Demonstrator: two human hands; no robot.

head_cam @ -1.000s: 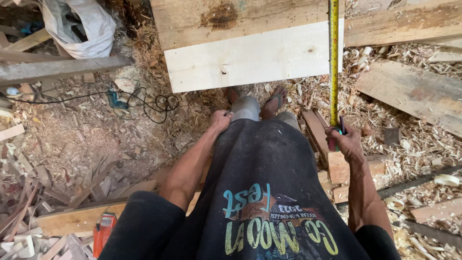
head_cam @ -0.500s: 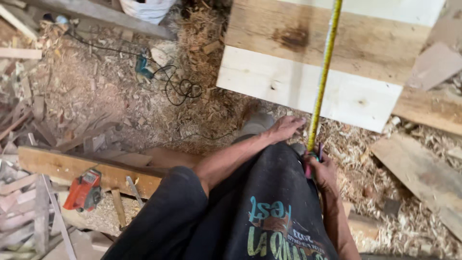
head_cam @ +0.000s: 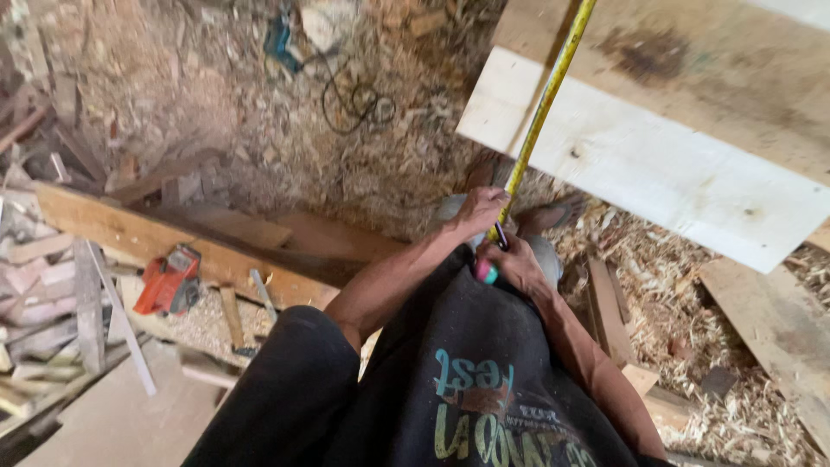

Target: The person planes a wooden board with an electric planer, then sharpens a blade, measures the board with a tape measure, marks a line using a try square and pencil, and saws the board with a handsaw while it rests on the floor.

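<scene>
L hand (head_cam: 478,212) and R hand (head_cam: 517,264), touching, both grasp a yellow tape measure (head_cam: 543,112); R hand also clenches its pink-teal case (head_cam: 487,273). Tape runs up across 1 pale plank (head_cam: 657,164). Around: wood shavings on floor (head_cam: 380,164), 1 orange power tool (head_cam: 169,278), black cable (head_cam: 354,99), loose offcuts.

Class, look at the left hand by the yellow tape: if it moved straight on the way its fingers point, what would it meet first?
Probably the yellow tape, which the left hand already touches; just beyond lies the right hand. Depth is hard to judge.
</scene>
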